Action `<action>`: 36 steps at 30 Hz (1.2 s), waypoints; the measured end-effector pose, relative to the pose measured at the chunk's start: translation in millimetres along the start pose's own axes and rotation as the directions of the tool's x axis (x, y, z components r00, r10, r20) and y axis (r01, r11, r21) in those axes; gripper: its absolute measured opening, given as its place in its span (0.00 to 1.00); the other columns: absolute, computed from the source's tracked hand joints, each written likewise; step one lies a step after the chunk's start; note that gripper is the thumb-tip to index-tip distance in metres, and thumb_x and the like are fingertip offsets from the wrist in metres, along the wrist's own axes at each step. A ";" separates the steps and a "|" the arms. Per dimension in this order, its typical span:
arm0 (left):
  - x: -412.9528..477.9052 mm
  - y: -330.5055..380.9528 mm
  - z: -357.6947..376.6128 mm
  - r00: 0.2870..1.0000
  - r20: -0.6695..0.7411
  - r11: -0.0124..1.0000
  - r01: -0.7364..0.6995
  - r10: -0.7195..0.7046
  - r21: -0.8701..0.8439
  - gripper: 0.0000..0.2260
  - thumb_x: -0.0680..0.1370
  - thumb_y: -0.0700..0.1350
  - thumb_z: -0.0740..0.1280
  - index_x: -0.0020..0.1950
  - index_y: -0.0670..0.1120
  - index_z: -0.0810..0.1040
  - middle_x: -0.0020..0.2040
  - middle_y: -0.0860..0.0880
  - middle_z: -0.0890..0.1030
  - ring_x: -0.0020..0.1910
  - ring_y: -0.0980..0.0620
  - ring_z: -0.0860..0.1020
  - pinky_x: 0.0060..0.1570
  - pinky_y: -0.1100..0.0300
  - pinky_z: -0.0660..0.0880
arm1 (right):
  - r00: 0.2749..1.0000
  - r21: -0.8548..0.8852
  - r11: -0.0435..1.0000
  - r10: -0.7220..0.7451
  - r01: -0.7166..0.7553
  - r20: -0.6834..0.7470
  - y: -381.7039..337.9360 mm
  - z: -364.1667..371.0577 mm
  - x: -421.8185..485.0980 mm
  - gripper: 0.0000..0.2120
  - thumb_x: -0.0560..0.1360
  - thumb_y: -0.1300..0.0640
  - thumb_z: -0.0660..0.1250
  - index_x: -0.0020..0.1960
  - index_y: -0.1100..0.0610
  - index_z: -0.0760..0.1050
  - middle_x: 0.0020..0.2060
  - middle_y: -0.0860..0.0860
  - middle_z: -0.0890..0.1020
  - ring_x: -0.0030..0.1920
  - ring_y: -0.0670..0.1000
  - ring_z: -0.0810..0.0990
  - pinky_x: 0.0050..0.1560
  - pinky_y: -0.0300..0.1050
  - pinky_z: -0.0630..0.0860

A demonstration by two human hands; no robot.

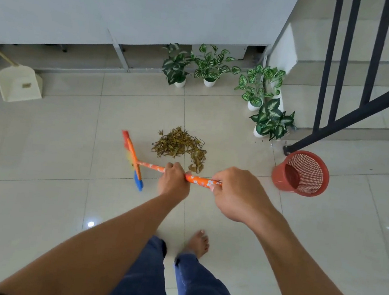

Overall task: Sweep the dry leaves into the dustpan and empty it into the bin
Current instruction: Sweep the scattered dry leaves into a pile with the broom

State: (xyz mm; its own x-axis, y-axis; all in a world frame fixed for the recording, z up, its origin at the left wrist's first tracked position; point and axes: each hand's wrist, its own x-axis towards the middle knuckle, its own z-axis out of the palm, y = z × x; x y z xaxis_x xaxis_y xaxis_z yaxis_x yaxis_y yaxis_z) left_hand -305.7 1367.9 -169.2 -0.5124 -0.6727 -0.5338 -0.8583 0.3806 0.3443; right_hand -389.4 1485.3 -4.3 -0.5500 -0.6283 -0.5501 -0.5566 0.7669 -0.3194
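- Head view: two hands hold an orange broom (152,166) by its stick.
- The left hand (174,180) wraps around the stick nearer the brush.
- The right hand (236,195) grips the stick near its end.
- The brush is just left of the dry leaves (179,145), which lie in a pile on the floor (37,202).
- The cream dustpan (19,83) stands far left, by the wall.
- The red bin (301,172) stands to the right of the pile.

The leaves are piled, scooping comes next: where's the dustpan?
Head view, far left: the dustpan stands on the floor by the grey wall, well left of the leaf pile.
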 end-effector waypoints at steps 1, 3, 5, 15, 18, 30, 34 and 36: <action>6.6 -7.6 -4.4 1.000 0.019 0.999 -0.019 0.018 0.038 0.16 0.84 0.54 0.60 0.60 0.41 0.75 0.60 0.45 0.74 0.57 0.44 0.79 0.56 0.51 0.79 | 1.000 0.034 0.999 0.020 -0.020 0.008 -4.0 8.4 4.7 0.08 0.79 0.56 0.63 0.51 0.56 0.80 0.38 0.53 0.80 0.34 0.52 0.75 0.27 0.42 0.62; 20.3 -19.7 -11.5 0.997 0.055 0.993 -0.059 0.054 0.104 0.16 0.84 0.53 0.61 0.60 0.40 0.75 0.60 0.44 0.74 0.58 0.43 0.79 0.57 0.49 0.79 | 0.999 0.080 0.996 0.049 -0.050 0.014 -15.0 25.0 12.3 0.08 0.79 0.57 0.63 0.52 0.57 0.80 0.37 0.52 0.78 0.31 0.48 0.71 0.27 0.40 0.60; 31.8 -23.6 -15.3 0.989 0.103 0.980 -0.121 0.105 0.160 0.16 0.84 0.52 0.61 0.60 0.40 0.75 0.61 0.44 0.74 0.58 0.42 0.80 0.58 0.48 0.78 | 0.997 0.104 0.991 0.083 -0.082 -0.005 -24.9 37.6 16.6 0.07 0.80 0.57 0.63 0.50 0.57 0.78 0.34 0.49 0.74 0.29 0.45 0.68 0.26 0.39 0.58; 24.6 28.1 -22.3 0.866 0.362 0.797 -0.473 0.343 0.376 0.10 0.81 0.42 0.63 0.59 0.42 0.77 0.59 0.44 0.76 0.56 0.41 0.81 0.46 0.53 0.78 | 0.947 0.238 0.926 0.315 -0.292 -0.067 -3.8 6.8 -29.9 0.12 0.80 0.52 0.62 0.51 0.54 0.83 0.40 0.51 0.84 0.40 0.55 0.80 0.39 0.45 0.71; 27.2 30.6 -37.3 0.845 0.391 0.693 -0.527 0.365 0.492 0.08 0.81 0.43 0.63 0.57 0.43 0.79 0.56 0.46 0.78 0.52 0.44 0.82 0.40 0.55 0.73 | 0.936 0.381 0.869 0.351 -0.317 -0.023 -4.3 -3.8 -38.8 0.10 0.80 0.53 0.64 0.51 0.52 0.84 0.36 0.50 0.83 0.36 0.51 0.80 0.36 0.44 0.72; 65.5 -14.9 -62.7 0.767 0.542 0.534 -0.635 0.344 0.559 0.07 0.80 0.39 0.64 0.56 0.41 0.77 0.57 0.45 0.78 0.53 0.45 0.82 0.40 0.57 0.75 | 0.913 0.400 0.835 0.407 -0.378 0.013 -71.3 73.3 7.7 0.11 0.82 0.53 0.58 0.54 0.56 0.78 0.34 0.46 0.74 0.33 0.45 0.72 0.28 0.37 0.61; 43.4 -8.4 -54.8 0.713 0.579 0.491 -0.697 0.395 0.522 0.08 0.79 0.40 0.64 0.57 0.42 0.79 0.53 0.47 0.77 0.48 0.47 0.81 0.34 0.57 0.72 | 0.894 0.360 0.835 0.449 -0.416 -0.009 -63.8 64.7 -28.4 0.12 0.82 0.52 0.58 0.52 0.54 0.79 0.35 0.48 0.77 0.33 0.48 0.75 0.28 0.39 0.63; 31.0 2.8 -57.8 0.711 0.552 0.486 -0.702 0.435 0.521 0.07 0.79 0.40 0.65 0.55 0.42 0.79 0.50 0.47 0.74 0.44 0.47 0.80 0.29 0.59 0.68 | 0.886 0.402 0.814 0.464 -0.420 -0.013 -55.2 46.9 -50.7 0.12 0.82 0.51 0.59 0.51 0.52 0.81 0.33 0.47 0.78 0.33 0.49 0.76 0.29 0.39 0.65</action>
State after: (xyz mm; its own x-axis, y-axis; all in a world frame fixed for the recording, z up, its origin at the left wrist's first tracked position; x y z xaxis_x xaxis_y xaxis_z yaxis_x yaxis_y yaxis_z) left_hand -322.3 1311.4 -140.1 -0.7535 0.0378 -0.6564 -0.0721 0.9876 0.1396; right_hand -301.5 1480.9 5.0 -0.7536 -0.2027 -0.6253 0.0283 0.9403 -0.3391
